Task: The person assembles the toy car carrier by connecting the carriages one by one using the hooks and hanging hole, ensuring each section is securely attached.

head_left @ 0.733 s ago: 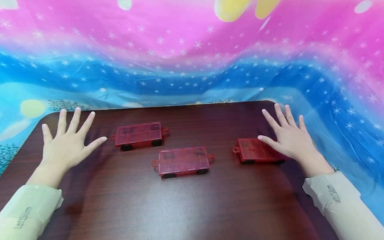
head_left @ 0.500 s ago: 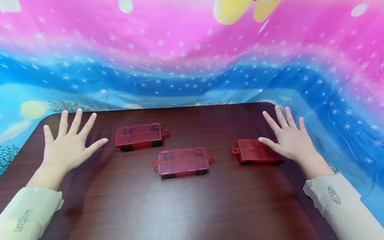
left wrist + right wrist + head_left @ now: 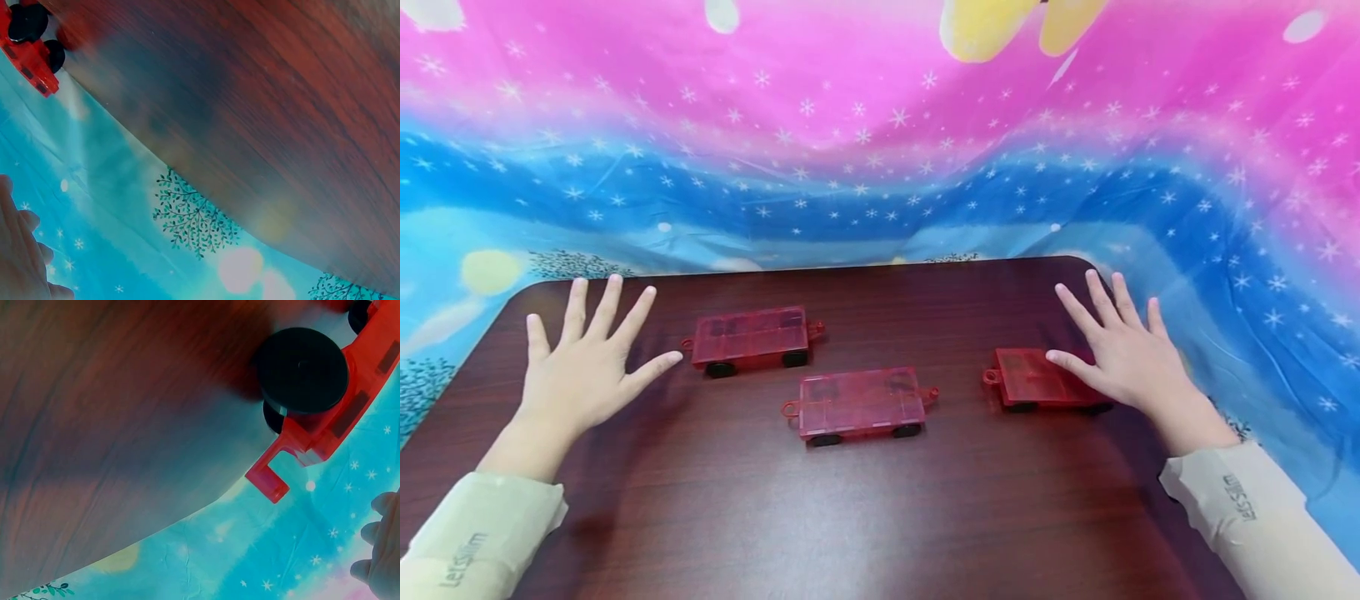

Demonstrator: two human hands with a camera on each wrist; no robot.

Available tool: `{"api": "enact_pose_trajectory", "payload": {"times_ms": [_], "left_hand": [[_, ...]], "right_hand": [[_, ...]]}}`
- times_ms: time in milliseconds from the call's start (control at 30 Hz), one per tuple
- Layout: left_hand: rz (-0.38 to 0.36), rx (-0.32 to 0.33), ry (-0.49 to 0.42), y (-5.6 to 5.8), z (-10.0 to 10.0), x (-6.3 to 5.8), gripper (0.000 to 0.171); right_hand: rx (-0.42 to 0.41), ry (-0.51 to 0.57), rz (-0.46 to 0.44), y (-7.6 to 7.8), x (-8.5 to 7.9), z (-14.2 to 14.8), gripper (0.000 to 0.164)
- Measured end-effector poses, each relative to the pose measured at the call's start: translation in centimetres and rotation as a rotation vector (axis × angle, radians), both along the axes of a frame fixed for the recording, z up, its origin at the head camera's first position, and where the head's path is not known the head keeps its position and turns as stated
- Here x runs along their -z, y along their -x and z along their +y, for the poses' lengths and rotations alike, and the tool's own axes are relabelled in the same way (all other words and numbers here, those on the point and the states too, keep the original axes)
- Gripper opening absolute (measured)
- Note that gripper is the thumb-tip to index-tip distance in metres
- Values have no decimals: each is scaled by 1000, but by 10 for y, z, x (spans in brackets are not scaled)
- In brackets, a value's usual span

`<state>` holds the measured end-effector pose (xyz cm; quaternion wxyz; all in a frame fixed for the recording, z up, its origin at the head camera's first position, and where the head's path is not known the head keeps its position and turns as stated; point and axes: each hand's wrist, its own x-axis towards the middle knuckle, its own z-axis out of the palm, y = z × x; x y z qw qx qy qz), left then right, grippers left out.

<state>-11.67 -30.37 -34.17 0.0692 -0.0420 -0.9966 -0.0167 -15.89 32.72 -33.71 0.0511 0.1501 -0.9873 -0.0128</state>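
Grip: neither hand holds anything; both lie flat, palm down, fingers straight and spread apart
Left hand: left hand (image 3: 583, 375) rests on the dark reddish wood-grain worktop (image 3: 865, 517) near its left edge, thumb tip pointing at the nearest toy and just short of it
Right hand: right hand (image 3: 1123, 354) sits near the right edge, its thumb lying across the top of a toy
Right toy: translucent red plastic wheeled cart with black wheels (image 3: 1037, 379), partly covered by the right hand, a small hook loop at its left end; the right wrist view shows one black wheel (image 3: 303, 370) and a red hook (image 3: 270, 478) close up
Middle toy: pinkish-red translucent cart (image 3: 860, 404) at the worktop's centre, apart from both hands
Left toy: matching red cart (image 3: 750, 337), further back, just beside the left thumb; its end shows in the left wrist view (image 3: 28, 44)
Sleeves: pale cream cuffs (image 3: 475, 537) on both arms
Backdrop: pink and blue cloth printed with white stars (image 3: 880, 150) behind and around the worktop
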Motion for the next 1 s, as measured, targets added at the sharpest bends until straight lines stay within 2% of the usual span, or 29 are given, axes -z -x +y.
{"api": "enact_pose_trajectory", "payload": {"times_ms": [300,467,667,1000], "left_hand": [[28,29,16,-5,13,-1,90],[41,56,-8,-8,24,-1,90],[57,99,-59,-10,38,0,90],[72,187,-87,-15,62,0,90]], "right_hand": [[-41,-7,-26,-5,5,-6,93],[-67,-11,-39,-10,6,-12,92],[-88,6,-70,-16,10,-18,91],[-127,39,-165,-20,17,-25,88]]}}
